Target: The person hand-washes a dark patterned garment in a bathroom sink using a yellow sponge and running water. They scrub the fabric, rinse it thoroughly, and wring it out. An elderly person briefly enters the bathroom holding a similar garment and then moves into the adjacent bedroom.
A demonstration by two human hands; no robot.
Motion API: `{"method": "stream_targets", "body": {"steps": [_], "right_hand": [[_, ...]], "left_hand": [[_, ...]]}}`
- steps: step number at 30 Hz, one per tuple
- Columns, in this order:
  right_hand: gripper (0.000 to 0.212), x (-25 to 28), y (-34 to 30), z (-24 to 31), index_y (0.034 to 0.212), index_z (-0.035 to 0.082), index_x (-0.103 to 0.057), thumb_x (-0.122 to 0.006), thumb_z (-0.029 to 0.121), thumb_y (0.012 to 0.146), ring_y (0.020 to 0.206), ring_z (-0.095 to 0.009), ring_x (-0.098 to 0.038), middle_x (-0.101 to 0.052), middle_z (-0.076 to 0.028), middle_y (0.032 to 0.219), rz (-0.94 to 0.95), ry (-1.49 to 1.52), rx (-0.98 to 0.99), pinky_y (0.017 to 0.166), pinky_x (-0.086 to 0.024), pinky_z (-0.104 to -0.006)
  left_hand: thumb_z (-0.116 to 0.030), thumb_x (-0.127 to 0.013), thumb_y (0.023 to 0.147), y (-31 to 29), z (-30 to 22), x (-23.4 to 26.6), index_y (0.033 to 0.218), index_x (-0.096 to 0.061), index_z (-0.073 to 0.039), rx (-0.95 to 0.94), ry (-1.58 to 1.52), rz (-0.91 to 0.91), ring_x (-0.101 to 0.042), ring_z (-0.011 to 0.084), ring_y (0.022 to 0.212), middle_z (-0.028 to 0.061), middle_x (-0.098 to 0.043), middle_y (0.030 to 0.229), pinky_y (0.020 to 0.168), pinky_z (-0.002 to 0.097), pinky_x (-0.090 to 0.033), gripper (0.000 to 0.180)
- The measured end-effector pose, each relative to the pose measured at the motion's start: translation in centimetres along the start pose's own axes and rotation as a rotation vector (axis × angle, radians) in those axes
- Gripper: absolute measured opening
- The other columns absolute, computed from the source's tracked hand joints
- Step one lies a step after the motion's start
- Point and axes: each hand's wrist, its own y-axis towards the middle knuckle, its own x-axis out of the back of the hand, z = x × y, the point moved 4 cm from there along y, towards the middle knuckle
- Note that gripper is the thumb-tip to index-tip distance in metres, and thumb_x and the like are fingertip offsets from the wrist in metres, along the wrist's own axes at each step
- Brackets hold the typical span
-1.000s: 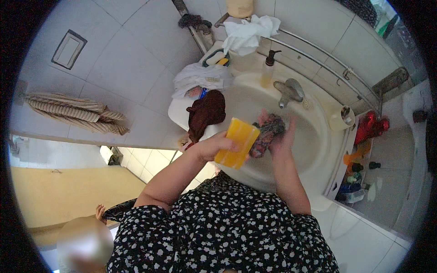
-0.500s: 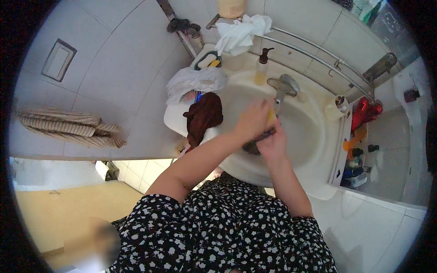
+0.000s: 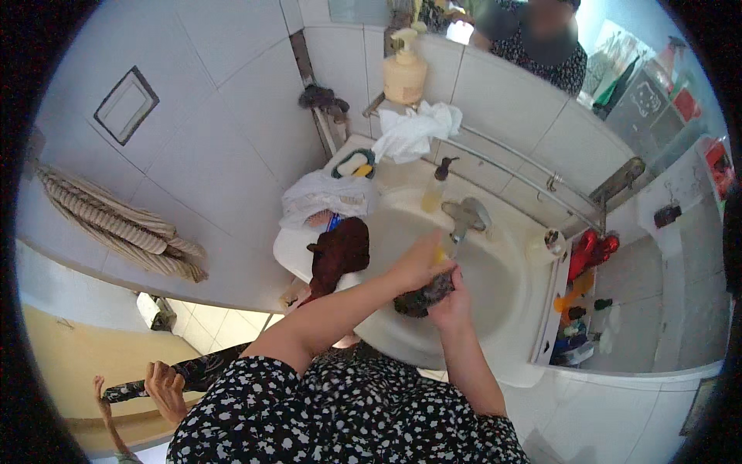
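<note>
My left hand (image 3: pixel 421 261) is closed over a small yellow piece (image 3: pixel 440 254) that looks like a soap bar, mostly hidden by my fingers. Just below it, my right hand (image 3: pixel 454 300) grips a dark, wet, crumpled cloth (image 3: pixel 421 299), whose exact kind I cannot make out. Both hands are close together over the white washbasin (image 3: pixel 495 298), in front of the metal faucet (image 3: pixel 466 216). A dark brown cloth (image 3: pixel 340 251) lies on the basin's left rim, beside my left forearm.
Left of the basin are a white cloth (image 3: pixel 325 193) and a soap dish (image 3: pixel 353 164). A pump bottle (image 3: pixel 435 189) stands behind the faucet, below a metal rail (image 3: pixel 525 174). A cup (image 3: pixel 547 245) sits on the right rim. Another person's hand (image 3: pixel 166 390) shows at lower left.
The view has tilted up, bringing a mirror and another person's hand into sight. My hands stay together over the basin; the dark cloth shows more fully between them.
</note>
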Motion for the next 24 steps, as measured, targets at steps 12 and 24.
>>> {"method": "stream_targets", "body": {"steps": [12, 24], "right_hand": [[0.027, -4.7, -5.8, 3.4, 0.091, 0.003, -0.053, -0.066, 0.024, 0.078, 0.058, -0.015, -0.053, -0.056, -0.005, 0.065, 0.421, -1.03, -0.05, 0.053, -0.043, -0.0271], [0.049, 1.0, -2.4, 2.3, 0.111, 0.007, -0.05, -0.048, 0.048, 0.084, 0.086, -0.022, -0.055, -0.057, -0.006, 0.099, 0.252, -0.219, -0.079, 0.079, -0.046, -0.0363]], "left_hand": [[-0.065, -0.031, 0.084, -3.2, 2.4, -1.6, 0.134, -0.034, -0.013, 0.409, -1.798, 0.538, -0.056, 0.0195, 0.089, 0.0079, -0.056, 0.107, 0.074, 0.034, -0.049, 0.072], [-0.07, -0.035, 0.078, -6.5, -7.5, 0.8, 0.139, -0.024, -0.007, 0.176, -1.695, 0.847, -0.053, 0.0142, 0.064, 0.0056, -0.054, 0.078, 0.057, 0.0265, -0.045, 0.088]]}}
